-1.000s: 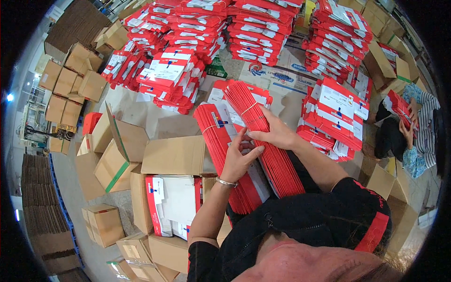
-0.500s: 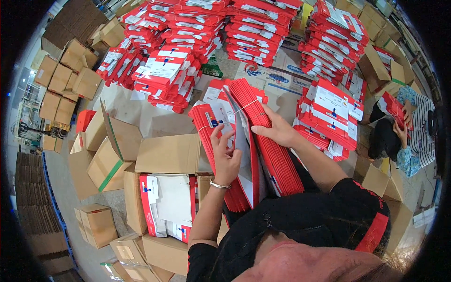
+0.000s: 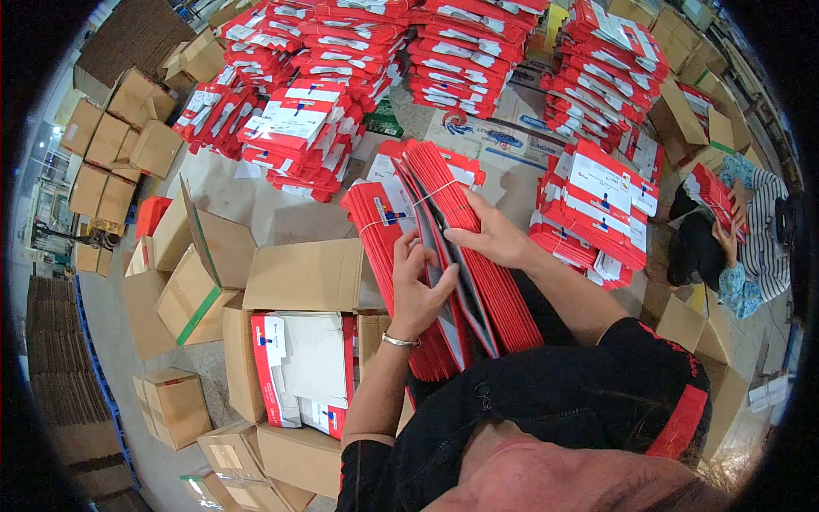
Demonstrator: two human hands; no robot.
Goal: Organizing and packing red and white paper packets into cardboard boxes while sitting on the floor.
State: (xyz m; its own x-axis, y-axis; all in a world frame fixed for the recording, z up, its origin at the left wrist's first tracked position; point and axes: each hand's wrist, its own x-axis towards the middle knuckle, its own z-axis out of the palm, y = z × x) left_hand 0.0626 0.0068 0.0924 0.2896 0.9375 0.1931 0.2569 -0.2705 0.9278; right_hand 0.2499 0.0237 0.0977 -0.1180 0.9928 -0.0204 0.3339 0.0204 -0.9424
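Note:
Two banded bundles of flat red-and-white folded cartons stand edge-up in front of me, the left bundle [image 3: 373, 224] and the right bundle [image 3: 497, 294]. A thin pale band runs round each. Between them, grey-white inner faces and a dark gap show. My left hand [image 3: 418, 286] has its fingers curled over the inner side of the left bundle, thumb pointing at the gap. My right hand [image 3: 490, 232] is closed over the top of the right bundle, thumb along its inner edge. Its other fingertips are partly hidden.
An open cardboard box [image 3: 300, 277] with red-and-white cartons inside stands left of my lap. Tall carton stacks [image 3: 465, 64] rise ahead, and a lower stack [image 3: 597, 205] sits at right. A co-worker [image 3: 746, 226] sits far right, holding red cartons.
The gap between the two bundles shows wider and darker. My left fingers have closed in over the left bundle's inner side; my right hand has shifted slightly left with the right bundle.

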